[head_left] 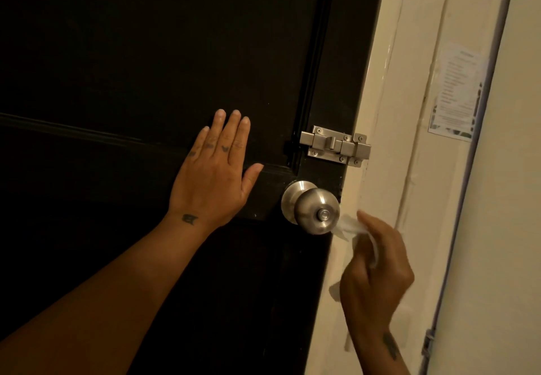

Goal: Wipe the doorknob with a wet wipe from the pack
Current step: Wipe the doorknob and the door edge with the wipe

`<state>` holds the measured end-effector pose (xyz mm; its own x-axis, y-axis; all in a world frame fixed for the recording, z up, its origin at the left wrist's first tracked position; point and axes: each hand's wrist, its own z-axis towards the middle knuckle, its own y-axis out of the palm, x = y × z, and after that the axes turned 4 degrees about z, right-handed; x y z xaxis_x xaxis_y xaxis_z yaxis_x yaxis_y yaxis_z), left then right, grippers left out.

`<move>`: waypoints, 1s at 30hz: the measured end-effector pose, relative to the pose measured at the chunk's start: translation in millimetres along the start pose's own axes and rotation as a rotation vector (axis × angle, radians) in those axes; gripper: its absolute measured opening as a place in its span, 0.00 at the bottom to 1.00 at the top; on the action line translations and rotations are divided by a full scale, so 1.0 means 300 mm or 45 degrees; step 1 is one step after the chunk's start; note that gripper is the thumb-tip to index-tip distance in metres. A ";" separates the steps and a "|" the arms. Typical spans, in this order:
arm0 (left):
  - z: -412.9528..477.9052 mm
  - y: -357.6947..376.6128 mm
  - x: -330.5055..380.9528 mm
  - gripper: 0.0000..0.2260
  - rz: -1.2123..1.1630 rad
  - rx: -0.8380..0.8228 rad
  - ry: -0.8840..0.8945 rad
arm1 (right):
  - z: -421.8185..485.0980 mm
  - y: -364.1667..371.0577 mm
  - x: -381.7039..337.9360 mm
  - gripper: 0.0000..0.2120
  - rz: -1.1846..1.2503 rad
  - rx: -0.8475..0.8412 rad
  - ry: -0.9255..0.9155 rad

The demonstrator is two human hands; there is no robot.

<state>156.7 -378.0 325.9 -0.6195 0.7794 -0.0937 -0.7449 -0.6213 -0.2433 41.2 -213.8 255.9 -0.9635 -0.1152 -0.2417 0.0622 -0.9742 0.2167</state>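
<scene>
At the right edge of the dark door (146, 52), just below the slide bolt (335, 146), the doorknob (313, 207) is jutting out. The wet wipe (348, 226) is reaching its lower right rim, though I cannot tell whether the two are quite touching. The right hand (377, 269) is gripping the bunched wipe, fingers curled round it, in front of the pale door frame (389, 111). The left hand (213, 175) is lying flat on the door with fingers straight, just left of the knob, apparently bracing it. Judging by this, the wipe is already out of its pack and the wiping is only starting or under way, with most of the knob probably needing a pass yet. As for containers, the pack is not showing anywhere, so nothing can be said of its contents.
</scene>
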 end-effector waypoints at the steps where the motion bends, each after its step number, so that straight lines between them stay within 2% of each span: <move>1: 0.000 -0.001 0.001 0.29 -0.008 -0.003 -0.003 | 0.011 0.015 -0.008 0.17 0.037 -0.030 0.053; 3: 0.000 -0.004 0.000 0.29 -0.017 -0.006 -0.007 | 0.004 0.040 -0.027 0.22 0.097 -0.107 0.113; 7: 0.001 -0.010 0.001 0.29 -0.007 -0.016 -0.002 | -0.053 0.041 -0.024 0.18 0.131 -0.079 0.088; 10: 0.002 -0.010 0.003 0.29 0.011 -0.015 -0.002 | -0.075 0.021 -0.014 0.05 0.091 -0.111 -0.063; 14: 0.002 -0.009 0.002 0.29 0.031 -0.023 -0.007 | -0.035 0.007 0.020 0.03 -0.096 -0.081 -0.219; 16: 0.002 -0.010 0.003 0.29 0.034 -0.026 -0.006 | -0.012 0.009 0.022 0.02 -0.124 -0.134 -0.326; 21: 0.003 -0.009 0.003 0.28 0.023 -0.027 -0.010 | -0.001 0.034 0.003 0.10 -0.323 -0.209 -0.650; 26: 0.002 -0.011 0.001 0.28 0.039 -0.026 -0.011 | 0.011 0.081 -0.033 0.08 -0.448 -0.132 -0.822; 30: 0.004 -0.011 -0.002 0.28 0.036 -0.028 -0.009 | 0.054 0.128 -0.074 0.12 -0.469 -0.044 -0.881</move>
<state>159.2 -376.4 328.0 -0.6421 0.7609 -0.0938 -0.7214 -0.6411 -0.2620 60.8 -245.6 285.0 -0.8661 0.3522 0.3547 -0.2956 -0.9331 0.2047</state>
